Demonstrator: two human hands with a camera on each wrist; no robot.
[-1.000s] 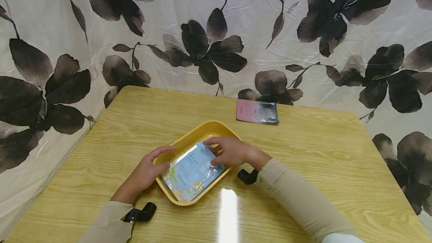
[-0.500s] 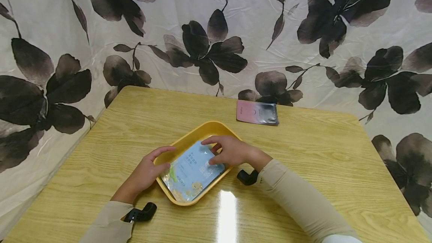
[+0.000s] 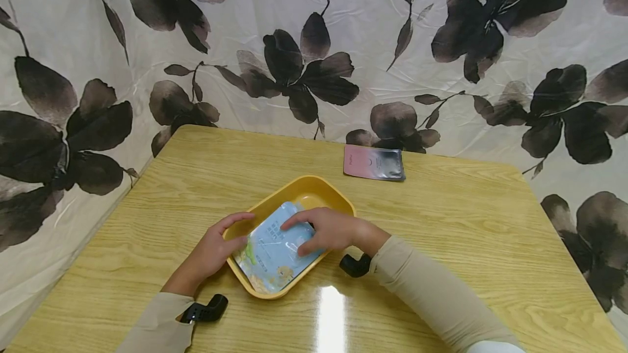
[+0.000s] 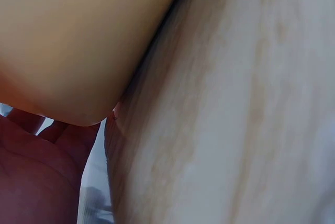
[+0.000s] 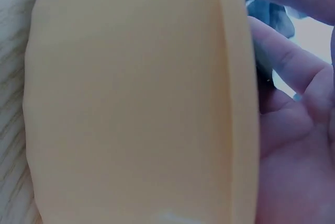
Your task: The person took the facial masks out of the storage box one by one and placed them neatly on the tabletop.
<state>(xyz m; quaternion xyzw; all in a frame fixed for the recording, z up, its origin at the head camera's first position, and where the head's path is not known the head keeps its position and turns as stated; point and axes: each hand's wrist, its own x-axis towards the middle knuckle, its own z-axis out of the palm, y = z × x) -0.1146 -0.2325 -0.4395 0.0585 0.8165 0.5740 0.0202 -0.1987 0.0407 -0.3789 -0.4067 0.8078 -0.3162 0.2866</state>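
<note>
A yellow rectangular tray (image 3: 316,185) sits slantwise on the table, with a light-blue printed sachet (image 3: 271,252) lying in it. At the tray's left end, my left hand (image 3: 211,247) grips the rim, thumb and forefinger reaching over it; in the left wrist view, its fingers pass behind the tray wall (image 4: 78,41). Inside the right end, my right hand (image 3: 336,227) pinches the sachet, with thumb and forefinger over its printed face. The right wrist view shows the tray's outer wall (image 5: 131,98) and, beyond it, curled fingers (image 5: 293,62) beside something dark.
A pink-and-grey sachet (image 3: 373,162) lies near the table's back edge, right of the tray. Behind the wooden table (image 3: 471,233) hangs a white cloth (image 3: 373,26) printed with dark flowers. Black cameras are strapped to both wrists. Light glares off the tabletop in front of the tray.
My right hand has shifted a little left and toward me over the sachet, whose far edge has shifted slightly. More of the tray's far right corner shows. The left hand has stayed put.
</note>
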